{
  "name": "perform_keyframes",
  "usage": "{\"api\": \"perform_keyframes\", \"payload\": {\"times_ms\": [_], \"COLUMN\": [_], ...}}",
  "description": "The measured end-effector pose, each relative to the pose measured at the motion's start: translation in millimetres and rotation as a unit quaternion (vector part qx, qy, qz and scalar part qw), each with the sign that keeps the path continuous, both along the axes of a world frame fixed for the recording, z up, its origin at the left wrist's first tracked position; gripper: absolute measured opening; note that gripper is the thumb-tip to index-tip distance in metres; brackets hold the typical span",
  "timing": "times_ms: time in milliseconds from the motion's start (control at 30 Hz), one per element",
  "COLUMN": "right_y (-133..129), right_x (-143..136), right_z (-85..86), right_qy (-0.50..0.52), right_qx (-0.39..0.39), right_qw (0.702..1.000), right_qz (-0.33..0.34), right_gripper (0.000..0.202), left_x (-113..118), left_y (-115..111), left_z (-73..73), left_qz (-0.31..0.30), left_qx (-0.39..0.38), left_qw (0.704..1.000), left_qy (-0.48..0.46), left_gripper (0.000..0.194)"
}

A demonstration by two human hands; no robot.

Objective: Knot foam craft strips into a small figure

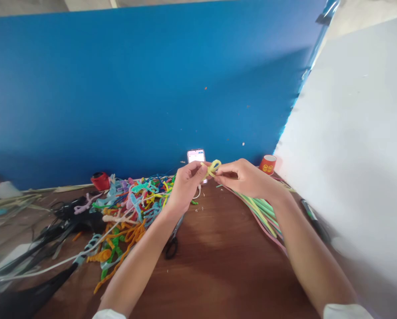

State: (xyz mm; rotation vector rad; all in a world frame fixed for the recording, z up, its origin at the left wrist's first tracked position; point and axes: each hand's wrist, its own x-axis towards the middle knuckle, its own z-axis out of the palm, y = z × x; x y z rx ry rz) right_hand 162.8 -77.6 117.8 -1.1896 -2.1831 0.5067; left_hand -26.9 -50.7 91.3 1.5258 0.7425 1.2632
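Observation:
A yellow pipe cleaner, bent into small loops, is held up between both hands above the table. My left hand pinches its left side between thumb and fingers. From the right, my right hand has its thumb and fingertips closed on the loop's lower right part. Behind the hands a lit phone stands upright, partly covered by my left hand. Green, yellow and pink pipe cleaners lie in a bundle beneath my right wrist.
A tangled heap of colourful pipe cleaners covers the table's left part. Black-handled scissors lie beside my left forearm. A red paper cup stands at the back right, near a marker. A white cable crosses the left side.

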Motion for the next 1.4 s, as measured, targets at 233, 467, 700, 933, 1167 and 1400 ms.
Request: {"api": "perform_keyframes", "payload": {"times_ms": [233, 467, 700, 933, 1167, 1400], "right_y": [11, 19, 24, 21, 18, 17], "right_x": [9, 14, 17, 16, 11, 9], "right_z": [-7.6, -9.1, -12.6, -8.9, -8.4, -7.1], "right_qy": [0.04, 0.062, 0.064, 0.046, 0.028, 0.027], "right_qx": [-0.029, -0.056, -0.059, -0.032, 0.017, 0.017], "right_qw": [0.998, 0.996, 0.996, 0.998, 0.999, 0.998], "right_qz": [-0.026, -0.007, 0.009, -0.013, -0.042, -0.05], "right_gripper": [0.047, 0.049, 0.041, 0.035, 0.033, 0.036], "left_x": [-4, -5, -2, 0, 0, -3], "left_y": [-5, -4, -3, -4, -4, -8], "left_z": [2.5, -0.2, -1.3, -4.7, -4.2, -5.2], "left_qz": [-0.049, -0.045, -0.044, 0.038, 0.125, 0.144], "left_qx": [-0.054, -0.08, -0.095, -0.007, 0.109, 0.141], "left_qw": [0.996, 0.995, 0.993, 0.999, 0.985, 0.973], "left_qy": [-0.043, -0.045, -0.047, -0.009, 0.057, 0.11], "left_gripper": [0.031, 0.032, 0.042, 0.04, 0.023, 0.021]}}
